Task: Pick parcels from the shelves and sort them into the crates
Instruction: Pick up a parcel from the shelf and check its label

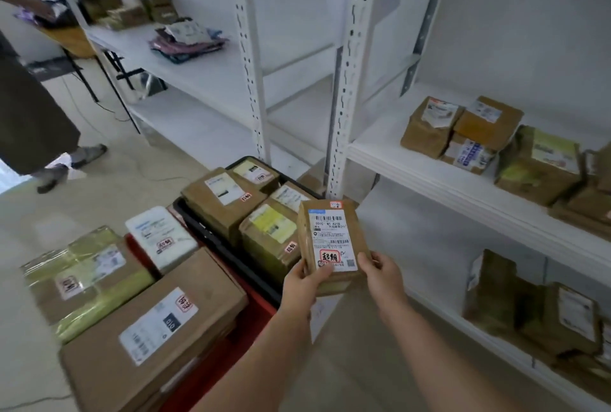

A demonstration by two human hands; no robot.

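I hold a small brown cardboard parcel with a white shipping label and a red-framed sticker, upright in front of me. My left hand grips its lower left corner, thumb on the label. My right hand grips its lower right edge. The parcel hangs just right of the black crate, which is filled with several brown parcels. A red crate sits nearer me on the floor, piled with large boxes. More parcels lie on the white shelf at right and on the shelf below it.
Another person in a dark skirt stands at the far left beside a table. White shelf uprights rise just behind the black crate. A left shelf unit holds soft bags and boxes. Cables run over the floor.
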